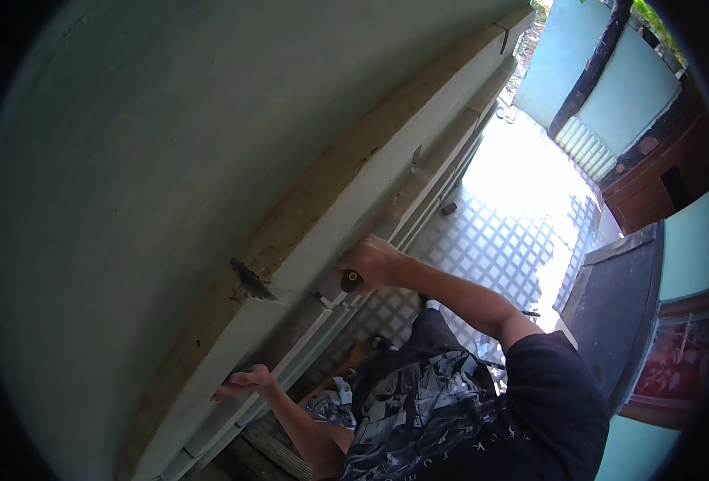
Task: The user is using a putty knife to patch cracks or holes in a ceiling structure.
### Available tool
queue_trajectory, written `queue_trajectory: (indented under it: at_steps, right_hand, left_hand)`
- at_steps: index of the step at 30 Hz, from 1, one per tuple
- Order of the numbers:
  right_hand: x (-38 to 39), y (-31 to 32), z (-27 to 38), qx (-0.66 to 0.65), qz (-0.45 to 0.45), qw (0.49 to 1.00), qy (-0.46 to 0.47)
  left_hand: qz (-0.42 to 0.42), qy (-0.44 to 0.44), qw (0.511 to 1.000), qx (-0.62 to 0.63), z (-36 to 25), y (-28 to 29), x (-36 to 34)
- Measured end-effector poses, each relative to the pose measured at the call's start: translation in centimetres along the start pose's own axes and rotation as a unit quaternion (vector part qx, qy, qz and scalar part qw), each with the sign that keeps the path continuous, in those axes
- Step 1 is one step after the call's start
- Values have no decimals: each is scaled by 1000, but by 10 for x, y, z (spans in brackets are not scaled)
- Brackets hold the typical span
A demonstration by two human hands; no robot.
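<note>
My right hand (pixel 373 261) is closed round a black-handled tool (pixel 352 280); the round butt of the handle, with a yellow ring, points out of the fist. The tool's working end is hidden by the hand and ledge. Lower left, my left hand (pixel 247 381) rests on the ledge, fingers stretched along its surface, holding nothing I can see. Both hands are at the stepped ledge (pixel 294 337) along the pale green wall (pixel 146 160). Between them, a dark pointed piece (pixel 252 280) juts from the brownish upper band (pixel 314 192).
A small triangular piece (pixel 417 156) sticks out farther along the ledge. Below is a patterned tiled floor (pixel 498 232), bright with sunlight, with a small brown cylinder (pixel 449 209) on it. A dark panel (pixel 615 309) stands at right. Cluttered items (pixel 338 401) lie beside my body.
</note>
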State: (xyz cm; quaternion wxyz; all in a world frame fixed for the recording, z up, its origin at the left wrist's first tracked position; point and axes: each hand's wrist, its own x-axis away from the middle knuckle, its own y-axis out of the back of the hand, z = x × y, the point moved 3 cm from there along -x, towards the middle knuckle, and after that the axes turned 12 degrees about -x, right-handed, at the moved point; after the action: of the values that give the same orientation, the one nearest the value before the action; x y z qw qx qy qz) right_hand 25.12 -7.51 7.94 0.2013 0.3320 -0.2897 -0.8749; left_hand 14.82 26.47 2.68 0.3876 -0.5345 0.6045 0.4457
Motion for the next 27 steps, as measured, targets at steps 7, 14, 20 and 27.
queue_trajectory:
  at_steps: [7,14,20,27]
  right_hand:
    - [3,6,31,-133,-10,989,65]
    - [7,2,20,-127,2,990,63]
    - [5,14,20,-115,-18,988,97]
    - [8,20,0,-139,-42,987,64]
  left_hand:
    - [-9,69,997,26,2,1,4]
    - [-23,133,990,48,3,-7,3]
    - [-35,191,979,62,9,-3,3]
    - [-46,257,961,89,4,-4,15]
